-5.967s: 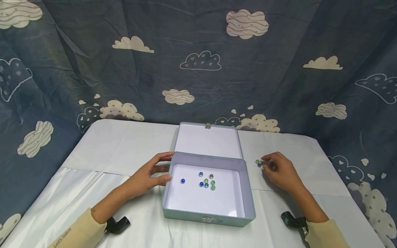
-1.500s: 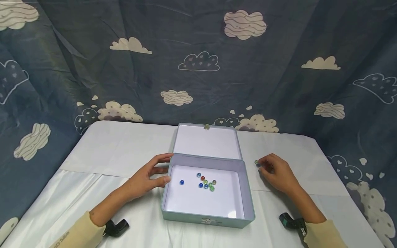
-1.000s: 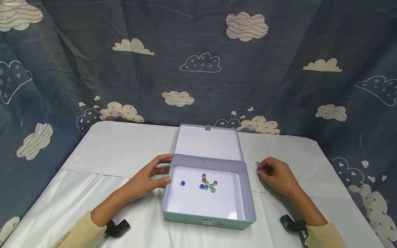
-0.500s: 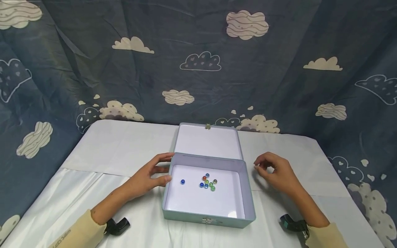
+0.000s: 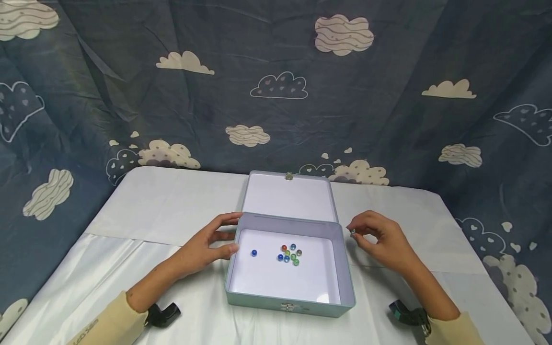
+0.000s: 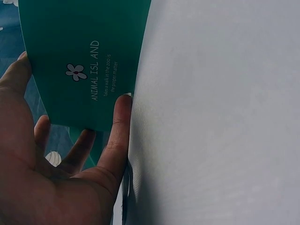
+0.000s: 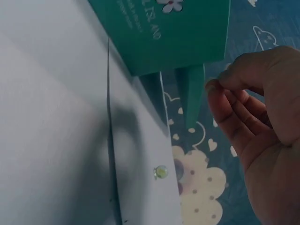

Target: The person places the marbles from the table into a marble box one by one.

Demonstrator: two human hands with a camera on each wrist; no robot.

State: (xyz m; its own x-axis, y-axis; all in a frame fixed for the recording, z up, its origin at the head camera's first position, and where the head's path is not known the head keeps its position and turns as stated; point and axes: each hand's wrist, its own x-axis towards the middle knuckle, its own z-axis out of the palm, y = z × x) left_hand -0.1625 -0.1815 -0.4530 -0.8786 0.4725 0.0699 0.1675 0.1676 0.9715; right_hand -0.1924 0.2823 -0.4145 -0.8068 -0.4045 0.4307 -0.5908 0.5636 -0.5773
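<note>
A shallow light-green tin box (image 5: 233, 298) stands in front of me with its lid (image 5: 289, 196) folded back. Inside are a lone blue marble (image 5: 254, 253), a red marble (image 5: 284, 247) and several blue, green and greyish marbles beside it. My left hand (image 5: 196, 249) rests along the box's left side, fingers spread and fingertips at the wall (image 6: 93, 112). Just right of the box, above the table, my right hand (image 5: 384, 239) pinches a small bluish glass marble (image 5: 352, 231) between thumb and forefinger. In the right wrist view the pinched marble is mostly hidden by the fingertips.
A yellow-green marble (image 7: 161, 171) lies on the white cloth in the right wrist view; my right hand hides it in the head view. A dark cloud-patterned curtain (image 5: 276, 120) hangs around the table. The box has a metal clasp (image 5: 287, 306) at its front.
The right hand has lifted a marble off the table and moved left towards the box. A red marble has joined those inside, and a light-blue one has rolled right. The left hand stays put.
</note>
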